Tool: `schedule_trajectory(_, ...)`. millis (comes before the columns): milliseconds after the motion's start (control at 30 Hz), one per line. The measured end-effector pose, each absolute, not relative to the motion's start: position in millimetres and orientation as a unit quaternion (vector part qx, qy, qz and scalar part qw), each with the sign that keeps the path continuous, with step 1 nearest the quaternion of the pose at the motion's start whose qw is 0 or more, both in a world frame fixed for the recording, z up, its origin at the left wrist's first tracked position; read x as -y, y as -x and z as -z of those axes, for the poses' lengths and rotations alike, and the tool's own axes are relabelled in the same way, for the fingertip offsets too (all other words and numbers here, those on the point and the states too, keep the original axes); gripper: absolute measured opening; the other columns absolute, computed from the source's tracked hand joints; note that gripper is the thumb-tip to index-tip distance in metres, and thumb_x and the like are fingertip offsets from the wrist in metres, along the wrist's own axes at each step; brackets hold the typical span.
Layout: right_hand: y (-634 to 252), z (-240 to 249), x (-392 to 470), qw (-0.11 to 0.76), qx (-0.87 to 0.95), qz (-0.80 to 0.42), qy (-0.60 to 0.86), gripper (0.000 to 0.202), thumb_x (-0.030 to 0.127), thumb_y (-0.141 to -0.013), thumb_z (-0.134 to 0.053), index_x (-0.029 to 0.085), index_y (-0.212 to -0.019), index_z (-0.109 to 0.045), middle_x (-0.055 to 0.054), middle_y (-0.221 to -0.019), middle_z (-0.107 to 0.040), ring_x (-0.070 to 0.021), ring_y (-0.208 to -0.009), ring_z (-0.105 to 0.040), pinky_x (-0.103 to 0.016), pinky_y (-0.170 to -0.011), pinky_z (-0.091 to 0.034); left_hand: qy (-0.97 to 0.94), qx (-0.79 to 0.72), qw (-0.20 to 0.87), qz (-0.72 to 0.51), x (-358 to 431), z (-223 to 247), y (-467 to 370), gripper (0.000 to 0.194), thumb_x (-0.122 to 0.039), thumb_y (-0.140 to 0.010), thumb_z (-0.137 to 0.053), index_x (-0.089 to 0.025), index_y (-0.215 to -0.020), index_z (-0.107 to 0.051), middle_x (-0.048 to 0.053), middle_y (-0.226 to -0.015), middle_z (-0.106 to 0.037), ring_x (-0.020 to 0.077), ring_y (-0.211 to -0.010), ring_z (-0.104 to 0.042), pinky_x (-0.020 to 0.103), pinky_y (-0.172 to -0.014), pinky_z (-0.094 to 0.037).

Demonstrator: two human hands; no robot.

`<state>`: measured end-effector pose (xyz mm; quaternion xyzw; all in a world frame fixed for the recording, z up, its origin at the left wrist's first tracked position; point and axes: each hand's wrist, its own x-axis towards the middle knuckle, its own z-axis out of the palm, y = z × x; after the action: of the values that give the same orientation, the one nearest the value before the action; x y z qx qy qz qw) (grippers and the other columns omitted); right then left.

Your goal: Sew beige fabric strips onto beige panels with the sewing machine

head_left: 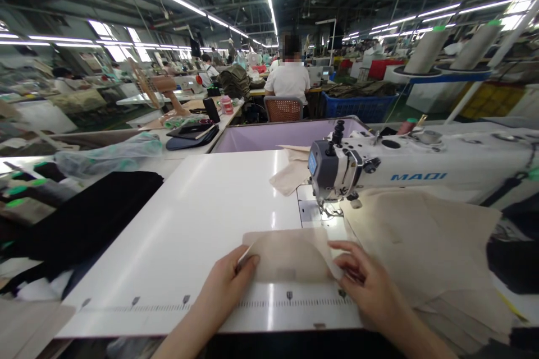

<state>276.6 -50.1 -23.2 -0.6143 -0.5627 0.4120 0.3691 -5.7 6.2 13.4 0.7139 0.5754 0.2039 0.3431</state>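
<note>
A beige fabric piece point(286, 255) with a curved fold lies over the front of the white sewing table point(202, 219), between my two hands. My left hand point(229, 280) pinches its left edge, thumb on top. At its right edge, my right hand point(362, 275) grips the fabric between curled fingers and thumb. Just beyond the piece stands the sewing machine head point(337, 168), its presser foot point(332, 210) over the metal plate. Another beige piece point(290, 174) lies behind the needle area, left of the head.
Large beige panels point(421, 235) are spread to the right under the machine arm. Black cloth point(92, 213) and thread cones point(25, 205) are at the left. A purple bin point(261, 137) stands behind the table; a person point(288, 81) sits farther off.
</note>
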Motion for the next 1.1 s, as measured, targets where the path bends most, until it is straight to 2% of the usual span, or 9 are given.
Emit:
schedule_trajectory(100,-262.3,35.4,39.0,0.445,0.454,-0.387,0.668,0.058,0.049,-0.084,-0.061,0.019,-0.132,-0.046,-0.004,-0.087,-0.075,-0.0224,-0.076,-0.072,-0.034,-0.07,-0.058,-0.719,-0.598,0.304,-0.18,-12.8,-11.8,-1.2,0.026,-0.036,-0.093,-0.043,-0.021,-0.079,-0.06,0.003,-0.075,-0.069,0.0244,-0.076,-0.067,0.03,-0.069,-0.048)
schedule_trajectory(200,-257.0,45.1,39.1,0.49,0.426,-0.35,0.676,0.048,0.053,-0.081,-0.067,0.022,-0.114,-0.051,-0.007,-0.094,-0.074,-0.0221,-0.079,-0.073,-0.033,-0.073,-0.057,-0.721,-0.611,0.283,-0.163,-14.8,-10.4,-4.6,0.024,-0.031,-0.092,-0.042,-0.022,-0.08,-0.06,0.005,-0.082,-0.071,0.0251,-0.082,-0.068,0.031,-0.073,-0.046)
schedule_trajectory(333,-262.1,42.8,46.0,0.438,0.528,-0.344,0.641,0.021,0.044,-0.083,-0.065,0.024,-0.088,-0.065,-0.004,-0.088,-0.074,-0.0218,-0.082,-0.071,-0.029,-0.07,-0.055,-0.717,-0.613,0.295,-0.152,-13.1,-8.8,-5.9,0.026,-0.033,-0.094,-0.039,-0.023,-0.081,-0.059,0.005,-0.083,-0.071,0.0253,-0.082,-0.067,0.033,-0.075,-0.046)
schedule_trajectory(433,-266.0,33.9,44.4,0.383,0.572,-0.364,0.627,0.02,0.037,-0.085,-0.061,0.025,-0.091,-0.074,-0.005,-0.098,-0.077,-0.0231,-0.091,-0.072,-0.029,-0.076,-0.055,-0.712,-0.613,0.306,-0.154,-11.5,-7.1,-7.2,0.029,-0.037,-0.094,-0.037,-0.023,-0.08,-0.058,0.005,-0.081,-0.07,0.0255,-0.081,-0.066,0.034,-0.074,-0.046)
schedule_trajectory(600,-267.2,30.4,37.1,0.36,0.571,-0.353,0.647,0.026,0.037,-0.085,-0.058,0.025,-0.096,-0.079,-0.005,-0.104,-0.079,-0.0244,-0.096,-0.073,-0.031,-0.084,-0.056,-0.689,-0.646,0.256,-0.205,-9.9,-1.8,-6.5,0.032,-0.044,-0.091,-0.04,-0.023,-0.075,-0.058,0.005,-0.077,-0.067,0.0264,-0.078,-0.064,0.036,-0.074,-0.046)
schedule_trajectory(700,-268.8,34.7,38.1,0.351,0.583,-0.334,0.653,0.028,0.042,-0.086,-0.058,0.026,-0.096,-0.079,-0.005,-0.1,-0.08,-0.0237,-0.091,-0.075,-0.03,-0.081,-0.058,-0.66,-0.664,0.266,-0.231,-7.9,2.3,-4.1,0.033,-0.044,-0.09,-0.042,-0.02,-0.098,-0.065,0.004,-0.08,-0.067,0.0256,-0.075,-0.063,0.036,-0.072,-0.048)
schedule_trajectory(767,-271.2,39.3,39.7,0.353,0.596,-0.316,0.648,0.028,0.044,-0.087,-0.058,0.028,-0.095,-0.079,-0.004,-0.1,-0.08,-0.0231,-0.09,-0.075,-0.028,-0.079,-0.059,-0.64,-0.673,0.275,-0.25,-5.5,5.3,-3.0,0.044,-0.043,-0.09,-0.043,-0.018,-0.121,-0.062,0.004,-0.084,-0.067,0.0252,-0.076,-0.063,0.037,-0.072,-0.049)
schedule_trajectory(833,-274.3,44.8,40.7,0.354,0.617,-0.3,0.635,0.026,0.044,-0.087,-0.059,0.03,-0.096,-0.079,-0.002,-0.101,-0.08,-0.0223,-0.091,-0.076,-0.025,-0.076,-0.06,-0.623,-0.684,0.274,-0.263,-2.7,8.0,-2.6,0.052,-0.043,-0.089,-0.043,-0.016,-0.131,-0.057,0.004,-0.085,-0.066,0.0249,-0.076,-0.064,0.037,-0.073,-0.05)
schedule_trajectory(1100,-285.1,56.5,38.2,0.34,0.665,-0.26,0.612,0.021,0.047,-0.088,-0.064,0.034,-0.094,-0.079,0.003,-0.095,-0.081,-0.0182,-0.081,-0.078,-0.018,-0.07,-0.061,-0.587,-0.695,0.293,-0.296,2.5,10.8,-3.1,0.053,-0.041,-0.088,-0.047,-0.015,-0.134,-0.056,0.004,-0.087,-0.064,0.0231,-0.077,-0.064,0.037,-0.074,-0.052)
